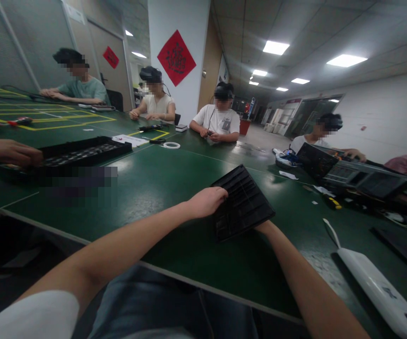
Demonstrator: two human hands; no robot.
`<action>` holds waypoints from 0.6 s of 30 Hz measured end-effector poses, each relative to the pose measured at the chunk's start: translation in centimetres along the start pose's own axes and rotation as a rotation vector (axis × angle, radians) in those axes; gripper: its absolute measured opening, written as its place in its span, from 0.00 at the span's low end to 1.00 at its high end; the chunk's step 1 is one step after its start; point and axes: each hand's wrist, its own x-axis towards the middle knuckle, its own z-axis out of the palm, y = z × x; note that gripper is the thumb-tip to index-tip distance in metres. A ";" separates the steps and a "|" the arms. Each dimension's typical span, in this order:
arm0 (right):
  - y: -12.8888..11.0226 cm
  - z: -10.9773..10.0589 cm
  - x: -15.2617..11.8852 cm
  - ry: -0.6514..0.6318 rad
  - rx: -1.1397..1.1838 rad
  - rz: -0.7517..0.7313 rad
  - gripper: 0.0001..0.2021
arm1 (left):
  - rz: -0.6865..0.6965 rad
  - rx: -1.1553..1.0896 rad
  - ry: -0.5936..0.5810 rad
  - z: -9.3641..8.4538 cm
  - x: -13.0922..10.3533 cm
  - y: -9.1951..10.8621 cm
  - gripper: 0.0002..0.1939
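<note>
A black slotted tray (244, 200) is tilted up above the table in front of me, its rows of narrow compartments facing my side. My right hand (265, 227) holds it from behind and below at the lower right edge; its fingers are hidden by the tray. At the tray's left side, my left hand (208, 201) has its fingers closed and bent, tips against the compartments. Whether those fingers pinch a small part or the tray itself cannot be made out.
On the green table (175, 174), a long black tray (86, 153) of small parts lies left, another person's hand (23, 153) in it. A white handheld device (383, 287) lies right, beyond it an open metal case (365, 176). A tape roll (171, 145) lies ahead. Several people sit around.
</note>
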 end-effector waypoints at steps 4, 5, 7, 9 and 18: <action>0.0 -0.2 -0.1 -0.019 0.001 -0.012 0.24 | -0.162 -0.143 0.020 0.9 0.4 -0.8 0.06; 0.1 -0.1 -0.2 -0.025 0.005 -0.010 0.23 | -0.199 -0.160 0.028 1.1 0.5 -1.0 0.06; 0.4 -0.1 -0.2 -0.034 0.010 -0.016 0.23 | -0.257 -0.165 0.050 1.6 0.5 -1.2 0.08; 0.6 -0.1 -0.1 -0.037 0.008 -0.031 0.22 | -0.287 -0.152 0.071 1.9 0.5 -1.2 0.11; 0.3 -0.1 -0.1 -0.044 0.011 -0.031 0.22 | -0.273 -0.168 0.106 1.7 0.5 -0.8 0.09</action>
